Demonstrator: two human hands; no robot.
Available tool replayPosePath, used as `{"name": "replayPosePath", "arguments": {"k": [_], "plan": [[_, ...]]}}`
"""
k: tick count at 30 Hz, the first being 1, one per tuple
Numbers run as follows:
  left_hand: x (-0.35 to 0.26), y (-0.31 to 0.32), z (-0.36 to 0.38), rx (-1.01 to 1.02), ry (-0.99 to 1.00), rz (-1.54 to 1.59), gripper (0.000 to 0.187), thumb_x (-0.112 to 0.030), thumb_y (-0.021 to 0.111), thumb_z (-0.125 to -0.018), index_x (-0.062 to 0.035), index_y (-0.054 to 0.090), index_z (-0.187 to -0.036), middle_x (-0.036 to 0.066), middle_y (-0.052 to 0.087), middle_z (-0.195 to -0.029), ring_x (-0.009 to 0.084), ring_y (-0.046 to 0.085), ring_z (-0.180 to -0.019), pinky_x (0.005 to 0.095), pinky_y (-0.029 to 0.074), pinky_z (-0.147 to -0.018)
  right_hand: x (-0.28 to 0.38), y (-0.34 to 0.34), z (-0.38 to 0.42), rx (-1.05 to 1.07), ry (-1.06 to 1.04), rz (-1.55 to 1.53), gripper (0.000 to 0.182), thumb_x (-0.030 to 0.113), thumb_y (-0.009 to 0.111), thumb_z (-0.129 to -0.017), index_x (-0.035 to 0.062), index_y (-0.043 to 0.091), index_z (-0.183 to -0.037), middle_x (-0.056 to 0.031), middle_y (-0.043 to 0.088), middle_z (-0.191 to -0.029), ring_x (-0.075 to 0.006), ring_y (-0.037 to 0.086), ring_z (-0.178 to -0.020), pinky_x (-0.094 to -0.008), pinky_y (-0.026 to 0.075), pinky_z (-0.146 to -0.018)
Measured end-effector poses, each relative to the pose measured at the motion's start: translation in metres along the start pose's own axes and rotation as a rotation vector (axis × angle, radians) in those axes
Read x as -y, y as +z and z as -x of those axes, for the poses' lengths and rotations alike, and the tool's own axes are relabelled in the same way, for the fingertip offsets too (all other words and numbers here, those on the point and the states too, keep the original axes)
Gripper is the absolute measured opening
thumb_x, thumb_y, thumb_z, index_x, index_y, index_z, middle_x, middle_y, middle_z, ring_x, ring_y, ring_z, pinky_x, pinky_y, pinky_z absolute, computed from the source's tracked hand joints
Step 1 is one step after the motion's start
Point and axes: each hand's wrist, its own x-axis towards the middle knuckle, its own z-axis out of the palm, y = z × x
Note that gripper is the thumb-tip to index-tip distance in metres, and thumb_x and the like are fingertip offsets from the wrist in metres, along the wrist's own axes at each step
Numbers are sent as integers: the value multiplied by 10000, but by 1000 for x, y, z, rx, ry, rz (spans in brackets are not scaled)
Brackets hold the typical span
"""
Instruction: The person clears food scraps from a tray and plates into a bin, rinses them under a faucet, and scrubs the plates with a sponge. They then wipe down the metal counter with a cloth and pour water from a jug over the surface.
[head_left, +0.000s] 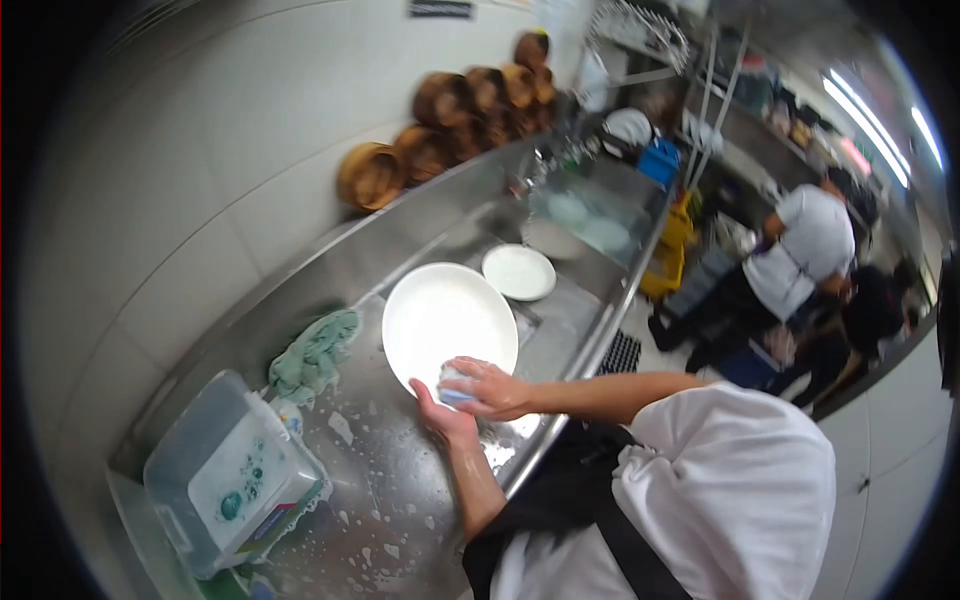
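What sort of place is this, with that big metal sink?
Probably the dishwashing area of a restaurant kitchen: a long, suds-spotted steel sink, a large white plate held over it, and stacked round containers that look like steamer baskets.

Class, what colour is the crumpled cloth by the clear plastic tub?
The crumpled cloth is pale green; see head view.

- White is being shown by the plate (pixel 450 315) in the hands (pixel 482 390);
- green, by the cloth (pixel 316 355) left of them;
- brown, by the baskets (pixel 443 100) beyond them.
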Motion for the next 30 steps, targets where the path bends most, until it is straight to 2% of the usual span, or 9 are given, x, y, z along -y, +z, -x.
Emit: {"name": "replayPosePath", "arguments": {"k": [4, 9, 12, 16, 17, 20, 25, 27, 30], "plan": [[53, 68, 12, 114, -90, -55, 641, -457, 404, -1003, -3, 329, -1449, 158, 415, -1456, 330, 423, -1322, 441, 341, -1101, -135, -46, 16, 99, 105, 129, 501, 263, 638, -840, 93, 529, -1299, -232, 462, -1349, -428, 423, -1236, -511, 373, -1031], [156, 113, -16, 112, -156, -331, 637, -482, 432, -995, -5, 393, -1417, 144, 491, -1395, 303, 476, -1274, 428, 371, -1072, -171, -10, -7, -667, 317, 15, 453, 248, 607, -883, 21, 519, -1265, -241, 528, -1298, -423, 496, -1192, -508, 377, -1029], [183, 116, -43, 107, -103, -260, 619, -469, 437, -992, -9, 415, -1405, 146, 512, -1374, 308, 505, -1246, 433, 407, -1043, -213, -46, 73, -401, -20, -71, 470, 301, 617, -894, -16, 547, -1234, -252, 615, -1180, -393, 588, -1127, -470, 466, -981], [242, 150, -24, 90, -47, -434, 622, -469, 419, -999, -11, 391, -1418, 162, 491, -1389, 324, 499, -1249, 457, 401, -1055, -359, -68, 56, -252, 543, -166, 236, 197, 548, -898, 12, 609, -1032, -205, 634, -1066, -386, 640, -927, -496, 532, -758], [259, 157, -26, 54, 12, -572, 626, -473, 418, -1001, -6, 389, -1417, 172, 494, -1379, 330, 505, -1237, 462, 402, -1053, -355, -75, 28, -323, 682, -827, 199, 117, 516, -883, -5, 573, -1028, -263, 597, -1079, -419, 591, -1017, -489, 498, -793], [285, 173, -48, 8, -47, -518, 623, -465, 419, -1003, -1, 378, -1417, 178, 504, -1360, 332, 512, -1225, 470, 415, -1039, -280, -69, 26, -541, 333, -386, 460, 301, 551, -909, 35, 474, -1276, -263, 486, -1280, -414, 429, -1237, -552, 320, -1040], [254, 181, -61, 12, -45, -410, 624, -443, 379, -1005, -15, 317, -1455, 185, 425, -1447, 370, 440, -1311, 509, 363, -1101, -385, -134, 107, 76, 14, -336, 462, 397, 501, -956, 52, 536, -1261, -165, 572, -1261, -360, 506, -1202, -522, 301, -1086], [272, 170, -60, -61, -73, -439, 605, -406, 394, -1004, -7, 318, -1453, 185, 432, -1442, 366, 448, -1305, 506, 372, -1095, -416, -158, 93, -461, 756, -1325, 497, 431, 478, -976, 73, 526, -1317, -144, 574, -1291, -279, 441, -1298, -441, 314, -1106], [327, 163, -71, -129, -99, -496, 541, -242, 468, -983, 23, 334, -1435, 180, 460, -1415, 342, 471, -1285, 481, 398, -1082, -380, -143, 100, -580, 970, -2396, 538, 419, 500, -979, 61, 460, -1378, -124, 567, -1289, -236, 473, -1256, -343, 351, -1080]]}}
